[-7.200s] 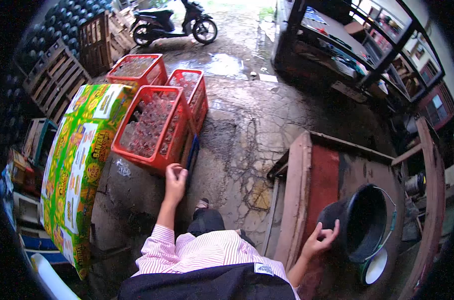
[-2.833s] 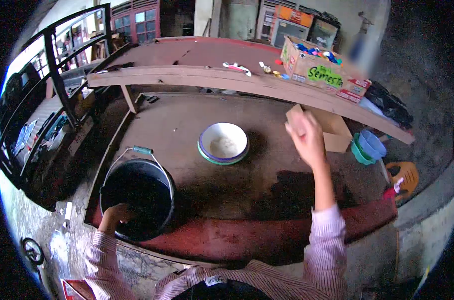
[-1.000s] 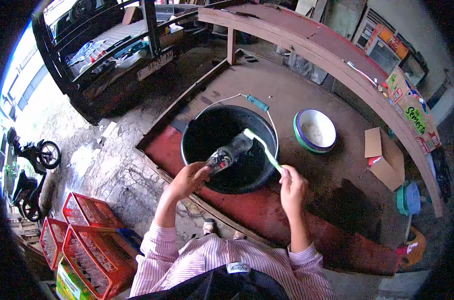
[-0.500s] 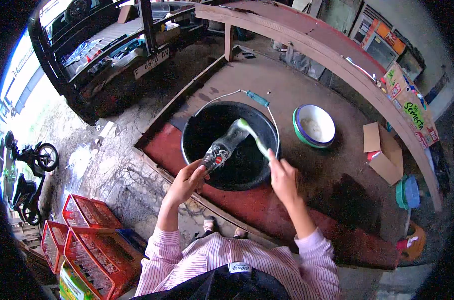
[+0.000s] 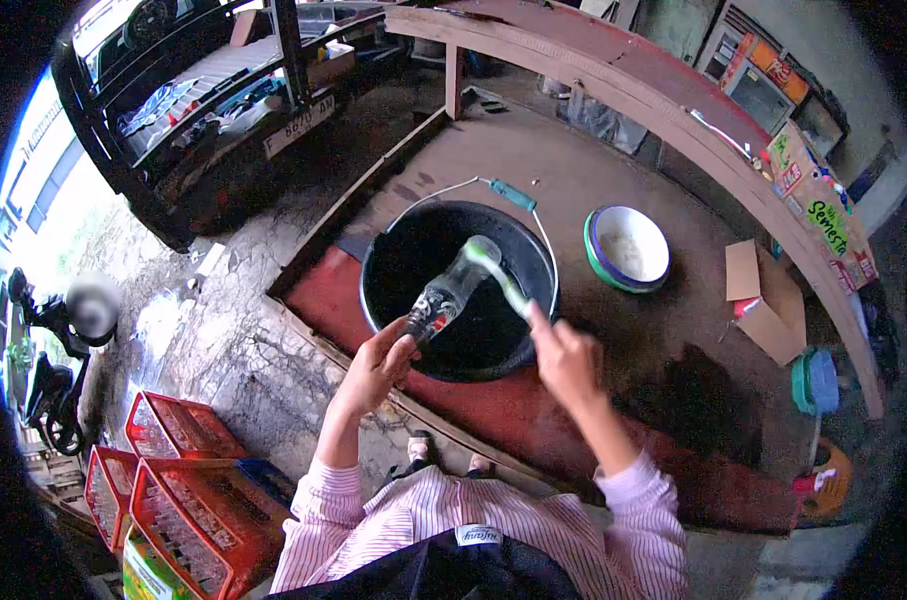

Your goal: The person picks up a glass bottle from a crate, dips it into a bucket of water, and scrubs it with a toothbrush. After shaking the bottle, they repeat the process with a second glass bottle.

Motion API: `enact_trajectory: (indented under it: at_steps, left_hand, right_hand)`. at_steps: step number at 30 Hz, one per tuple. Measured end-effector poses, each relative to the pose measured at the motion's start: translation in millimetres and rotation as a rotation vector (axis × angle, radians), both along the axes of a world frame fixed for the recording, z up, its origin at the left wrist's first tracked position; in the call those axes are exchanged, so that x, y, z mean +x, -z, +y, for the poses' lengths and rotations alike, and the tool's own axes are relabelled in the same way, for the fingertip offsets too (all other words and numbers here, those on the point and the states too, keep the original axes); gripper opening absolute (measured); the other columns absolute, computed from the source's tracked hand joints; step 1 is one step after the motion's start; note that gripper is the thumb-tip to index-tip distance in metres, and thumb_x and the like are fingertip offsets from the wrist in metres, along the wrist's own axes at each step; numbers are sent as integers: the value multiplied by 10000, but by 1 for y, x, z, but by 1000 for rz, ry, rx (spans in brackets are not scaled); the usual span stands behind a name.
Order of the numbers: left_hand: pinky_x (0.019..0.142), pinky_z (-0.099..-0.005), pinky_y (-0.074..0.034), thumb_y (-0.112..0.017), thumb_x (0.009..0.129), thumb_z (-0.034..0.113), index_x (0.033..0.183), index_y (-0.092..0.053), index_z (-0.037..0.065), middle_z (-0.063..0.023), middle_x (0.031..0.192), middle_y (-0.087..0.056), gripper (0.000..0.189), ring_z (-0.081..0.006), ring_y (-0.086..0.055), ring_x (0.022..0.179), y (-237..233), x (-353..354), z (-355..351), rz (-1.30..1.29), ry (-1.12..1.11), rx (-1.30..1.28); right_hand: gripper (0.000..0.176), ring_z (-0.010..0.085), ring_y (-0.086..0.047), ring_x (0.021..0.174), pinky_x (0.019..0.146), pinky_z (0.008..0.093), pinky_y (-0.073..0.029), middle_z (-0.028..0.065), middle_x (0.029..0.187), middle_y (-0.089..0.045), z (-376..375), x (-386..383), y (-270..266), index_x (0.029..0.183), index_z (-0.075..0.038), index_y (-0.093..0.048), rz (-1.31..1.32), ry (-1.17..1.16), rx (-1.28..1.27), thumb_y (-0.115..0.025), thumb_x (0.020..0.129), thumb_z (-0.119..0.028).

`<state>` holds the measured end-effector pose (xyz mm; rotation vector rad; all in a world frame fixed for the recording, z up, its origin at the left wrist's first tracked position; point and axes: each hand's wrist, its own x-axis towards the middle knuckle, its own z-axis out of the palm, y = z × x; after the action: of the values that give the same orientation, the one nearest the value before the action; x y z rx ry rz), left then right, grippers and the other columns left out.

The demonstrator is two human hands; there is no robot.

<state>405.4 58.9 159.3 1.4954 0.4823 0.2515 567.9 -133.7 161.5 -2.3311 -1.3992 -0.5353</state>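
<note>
My left hand (image 5: 379,368) is wrapped round the neck end of a glass bottle (image 5: 442,305) with a printed label. The bottle slants up and away over the black bucket (image 5: 386,265), its base toward the far side. In my right hand (image 5: 571,368) is the handle of a slim, whitish-green brush (image 5: 511,288). The brush head lies against the base of the bottle. The bucket stands beneath both hands, with its wire handle and teal grip (image 5: 514,194) resting toward the back. What the bucket holds is too dark to make out.
Stacked bowls (image 5: 631,250) stand right of the bucket on the low platform (image 5: 534,130). An open cardboard box (image 5: 769,305) lies farther right. Red crates (image 5: 189,510) are at lower left. A raised beam (image 5: 614,75) curves behind, and a truck (image 5: 189,120) is parked at upper left.
My right hand has shifted slightly, and the brush head has moved a little left and down over the bottle's base. The left hand and bottle are almost in the same place.
</note>
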Motion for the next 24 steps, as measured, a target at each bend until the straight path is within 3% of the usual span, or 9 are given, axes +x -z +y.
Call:
enact_trajectory:
  at_steps: [3,5,8,11,12,15,19,21,24]
  left_hand:
    - [493,-198,-366,-426,861,226,1208,-354,13,-7,717,-495,414,-47,-385,542,3,0,1,13,36,188]
    - [511,-222,-384,-444,852,205,1209,-347,6,-50,718,-512,420,-75,-403,558,8,0,-1,-8,-3,257]
    - [584,-288,-413,-487,819,135,1208,-344,8,-137,714,-497,434,-161,-463,593,0,-2,-8,54,-25,483]
    - [630,-309,-413,-495,803,101,1206,-345,12,-156,742,-503,440,-235,-507,653,5,-2,-14,-78,-60,697]
    - [654,-335,-408,-500,786,75,1209,-344,24,-171,769,-488,453,-307,-506,701,-5,-2,-18,-35,-52,675]
    - [645,-347,-404,-501,780,63,1211,-345,34,-176,776,-473,460,-321,-496,676,-4,-1,-21,-98,-31,744]
    - [628,-379,-407,-502,764,42,1229,-322,53,-183,800,-469,498,-348,-497,696,0,-1,-26,-68,-77,784]
    - [628,-394,-409,-505,750,24,1237,-307,61,-191,812,-470,527,-363,-498,708,1,-5,-28,-81,-68,816]
    - [640,-385,-414,-497,755,31,1236,-311,63,-193,826,-476,517,-362,-502,727,1,-2,-27,-69,-24,840]
  right_hand:
    - [358,236,-501,454,418,344,-401,102,575,-469,-4,17,-15,1130,-128,-483,2,119,2,-509,774,-109]
    - [363,240,-486,439,414,349,-391,104,575,-468,-3,14,-15,1138,-118,-476,29,56,131,-505,776,-108]
    - [380,228,-448,402,399,354,-367,88,537,-442,2,-10,-5,1139,-97,-477,113,-11,79,-529,765,-132]
    - [391,206,-433,384,371,348,-351,68,517,-418,-4,-35,-3,1134,-109,-487,-19,-144,-19,-548,749,-143]
    - [368,215,-446,389,371,353,-355,72,520,-424,-2,-26,-2,1122,-107,-493,-17,-38,-17,-537,760,-154]
    - [326,240,-457,402,370,365,-352,90,540,-443,3,9,-4,1100,-109,-502,-5,58,20,-513,779,-160]
    - [379,224,-451,386,378,352,-362,70,500,-416,-6,-30,1,1113,-116,-504,-18,-101,-16,-559,740,-163]
    - [359,245,-476,412,399,359,-388,74,535,-457,-7,-7,-7,1097,-123,-513,8,84,-97,-554,743,-159]
    - [345,253,-506,468,424,353,-400,110,561,-480,-10,16,-17,1097,-103,-509,-22,162,-35,-534,754,-122]
